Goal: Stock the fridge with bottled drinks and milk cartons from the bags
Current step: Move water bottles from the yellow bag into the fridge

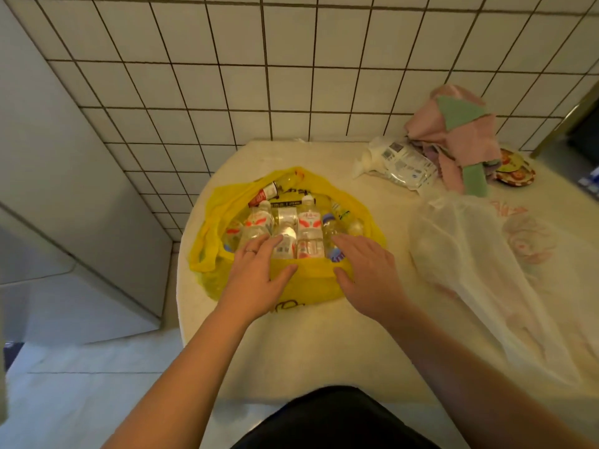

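Yellow bag (311, 283) sits open on pale table (291, 345), mouth spread wide. Inside the bag: clear plastic bottles (310, 228) w/ white caps and red-and-white labels, lying flat side by side. Their long axes run from the bag's near rim to its far rim, caps pointing to the far rim. At the bag's far-left corner, one red-label bottle (267, 193) lies diagonal, cap end not clear. At the bag's right side there's a bottle w/ blue label (337, 254). Left hand (256, 273), fingers straight and spread, lies over the bag's near rim w/ fingertips on the left bottles. Right hand (366, 270) is likewise flat and spread, fingertips at the blue-label bottle. Neither hand grips anything. Right of the yellow bag is a translucent white bag (470, 254), contents not discernible.
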The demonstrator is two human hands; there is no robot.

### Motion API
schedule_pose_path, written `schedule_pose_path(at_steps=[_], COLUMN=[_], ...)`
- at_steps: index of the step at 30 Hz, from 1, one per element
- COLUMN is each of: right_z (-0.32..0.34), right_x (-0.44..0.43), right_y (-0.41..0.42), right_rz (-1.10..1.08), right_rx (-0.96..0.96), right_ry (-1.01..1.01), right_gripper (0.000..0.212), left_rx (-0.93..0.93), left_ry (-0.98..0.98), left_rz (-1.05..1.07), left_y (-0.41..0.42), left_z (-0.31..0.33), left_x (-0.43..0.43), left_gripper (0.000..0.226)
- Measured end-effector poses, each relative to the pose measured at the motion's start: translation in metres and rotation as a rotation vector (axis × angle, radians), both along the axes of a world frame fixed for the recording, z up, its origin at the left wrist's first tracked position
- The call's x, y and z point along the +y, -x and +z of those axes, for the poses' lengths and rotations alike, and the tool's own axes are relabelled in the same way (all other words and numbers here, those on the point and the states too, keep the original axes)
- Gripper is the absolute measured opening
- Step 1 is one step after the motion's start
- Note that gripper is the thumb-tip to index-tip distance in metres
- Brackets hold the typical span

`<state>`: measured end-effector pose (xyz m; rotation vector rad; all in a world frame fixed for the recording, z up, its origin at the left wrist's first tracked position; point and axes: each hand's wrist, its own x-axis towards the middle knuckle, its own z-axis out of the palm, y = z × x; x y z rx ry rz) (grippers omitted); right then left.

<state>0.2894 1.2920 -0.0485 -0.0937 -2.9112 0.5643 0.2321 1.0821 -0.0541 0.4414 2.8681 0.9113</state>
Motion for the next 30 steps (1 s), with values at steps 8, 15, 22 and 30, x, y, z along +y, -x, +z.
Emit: schedule_pose_path(at_steps=[8,15,22,30], right_z=[-0.006,-0.028,-0.054,-0.053], right_x=[-0.010,-0.011,-0.017,-0.026], right_y=[0.092,0.168,0.209,0.227], right_rz=[0.052,0.037,-0.067,-0.240], right_rx=[-0.281,-0.503,-0.623,-0.626], right_ry=[-0.019,0.017,-0.041,0.067], right_gripper=[0.056,0.070,0.086,0.087], left_rx=[-0.196,-0.361,-0.558,-0.480], left_ry=[0.107,0.119,0.071,-0.055], left_rz=[0.130,0.211,0.317,0.437], left_y=[0.083,0.129,0.155,0.155], left_z=[-0.025,-0.051,-0.067,-0.065], left_x=[-0.006,0.008,0.014,0.016], left_gripper=[0.073,0.071,0.089,0.076])
